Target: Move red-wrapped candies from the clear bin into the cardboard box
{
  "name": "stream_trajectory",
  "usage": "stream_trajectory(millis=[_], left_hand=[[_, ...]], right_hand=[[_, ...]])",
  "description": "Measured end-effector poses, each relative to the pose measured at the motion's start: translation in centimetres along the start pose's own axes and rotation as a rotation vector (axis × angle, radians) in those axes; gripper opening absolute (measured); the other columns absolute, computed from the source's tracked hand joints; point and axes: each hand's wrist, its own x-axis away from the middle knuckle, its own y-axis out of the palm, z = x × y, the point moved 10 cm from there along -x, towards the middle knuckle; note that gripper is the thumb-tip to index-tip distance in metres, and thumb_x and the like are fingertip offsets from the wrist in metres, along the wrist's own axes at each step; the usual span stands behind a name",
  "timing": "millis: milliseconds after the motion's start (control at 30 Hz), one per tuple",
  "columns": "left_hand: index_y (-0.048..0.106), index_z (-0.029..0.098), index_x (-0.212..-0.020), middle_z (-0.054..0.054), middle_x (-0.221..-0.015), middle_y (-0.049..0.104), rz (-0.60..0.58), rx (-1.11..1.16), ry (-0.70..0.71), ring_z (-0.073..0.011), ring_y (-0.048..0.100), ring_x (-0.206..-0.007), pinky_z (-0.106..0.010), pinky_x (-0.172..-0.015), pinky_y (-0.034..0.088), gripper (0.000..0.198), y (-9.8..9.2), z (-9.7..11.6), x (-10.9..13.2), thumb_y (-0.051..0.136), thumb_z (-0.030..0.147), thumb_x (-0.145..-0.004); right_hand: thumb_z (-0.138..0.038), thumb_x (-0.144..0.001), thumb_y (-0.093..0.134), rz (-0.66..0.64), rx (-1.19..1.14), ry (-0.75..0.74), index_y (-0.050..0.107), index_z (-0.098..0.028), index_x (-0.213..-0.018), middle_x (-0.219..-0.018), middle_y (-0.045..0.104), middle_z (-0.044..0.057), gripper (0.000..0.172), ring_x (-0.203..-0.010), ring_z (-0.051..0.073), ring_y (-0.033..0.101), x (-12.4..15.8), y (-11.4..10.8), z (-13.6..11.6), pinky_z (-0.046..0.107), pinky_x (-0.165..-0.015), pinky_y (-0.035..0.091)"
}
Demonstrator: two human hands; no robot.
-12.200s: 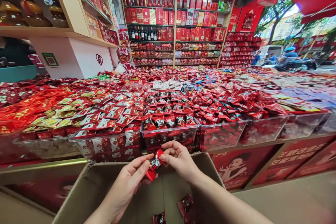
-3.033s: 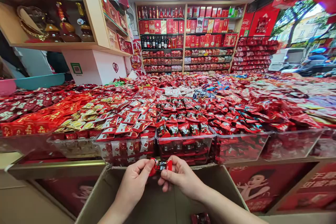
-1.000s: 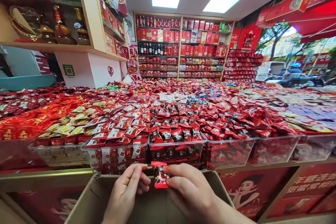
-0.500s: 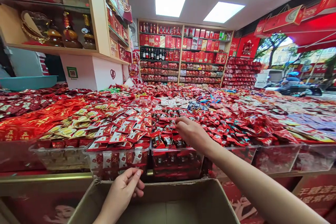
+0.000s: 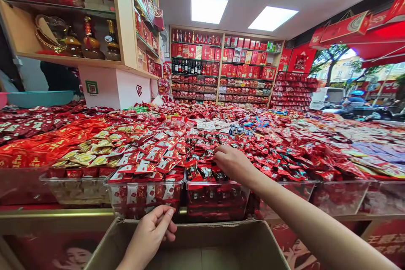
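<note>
My right hand [image 5: 234,163] reaches over a clear plastic bin [image 5: 218,202] of small black-and-red packets [image 5: 206,172]. Its fingers are bent together and touch the packets; what they pinch is hidden behind the hand. Lower down, my left hand [image 5: 155,230] hovers over the near cardboard box [image 5: 202,257]. The thumb presses against the bent index finger, and nothing shows between them. Just beyond that hand stands a bin [image 5: 142,198] heaped with red-and-white packets [image 5: 155,154].
Heaps of orange-red packets [image 5: 57,143], gold-and-white packets [image 5: 84,158] and red packets [image 5: 284,156] flank the middle bins. A teal basin [image 5: 41,98] is at the left. Shelves [image 5: 221,71] with bottles and boxes line the back. A wooden cabinet [image 5: 104,65] overhangs the left side.
The view has shifted slightly, so everything sits a little lower and further right. Both hands keep nearly the same places, the right at the packets and the left over the box.
</note>
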Motion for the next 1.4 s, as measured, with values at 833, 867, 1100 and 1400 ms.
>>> stream_trajectory(millis=[833, 867, 1100, 1400], left_hand=[[0.055, 0.017, -0.080, 0.002, -0.050, 0.062, -0.069, -0.063, -0.042, -0.0147, 0.059, -0.045, -0.022, -0.044, 0.042, 0.038, 0.1, -1.3, -0.7, 0.055, 0.052, -0.066], [0.055, 0.017, -0.081, 0.002, -0.050, 0.062, -0.068, -0.060, -0.045, -0.0147, 0.059, -0.044, -0.022, -0.044, 0.042, 0.039, 0.1, -1.4, -0.7, 0.056, 0.052, -0.065], [0.056, 0.017, -0.078, 0.003, -0.047, 0.060, -0.008, -0.037, -0.040, -0.0145, 0.058, -0.042, -0.022, -0.042, 0.042, 0.039, -0.2, -1.6, -0.7, 0.058, 0.053, -0.062], [0.055, 0.017, -0.077, 0.003, -0.046, 0.060, 0.015, -0.029, -0.015, -0.0140, 0.057, -0.040, -0.021, -0.041, 0.041, 0.039, -0.3, -1.3, -0.6, 0.058, 0.052, -0.062]], right_hand=[[-0.013, -0.079, 0.040, 0.149, -0.087, 0.220, 0.047, -0.015, -0.071, -0.082, 0.054, 0.008, 0.011, -0.076, 0.015, 0.051, 2.4, -3.2, 9.8, 0.024, -0.065, 0.039], [-0.013, -0.080, 0.040, 0.101, -0.074, 0.221, 0.047, -0.015, -0.071, -0.083, 0.054, 0.008, 0.012, -0.076, 0.015, 0.051, 2.3, -2.4, 10.1, 0.024, -0.066, 0.039], [-0.006, -0.075, 0.043, -0.062, -0.049, 0.240, 0.052, -0.012, -0.064, -0.079, 0.055, 0.009, 0.016, -0.071, 0.014, 0.051, 1.3, 1.2, 12.1, 0.023, -0.065, 0.038], [0.002, -0.068, 0.040, -0.166, -0.093, 0.250, 0.056, -0.014, -0.071, -0.077, 0.056, 0.007, 0.023, -0.073, 0.014, 0.051, 1.8, 3.0, 12.4, 0.022, -0.067, 0.036]])
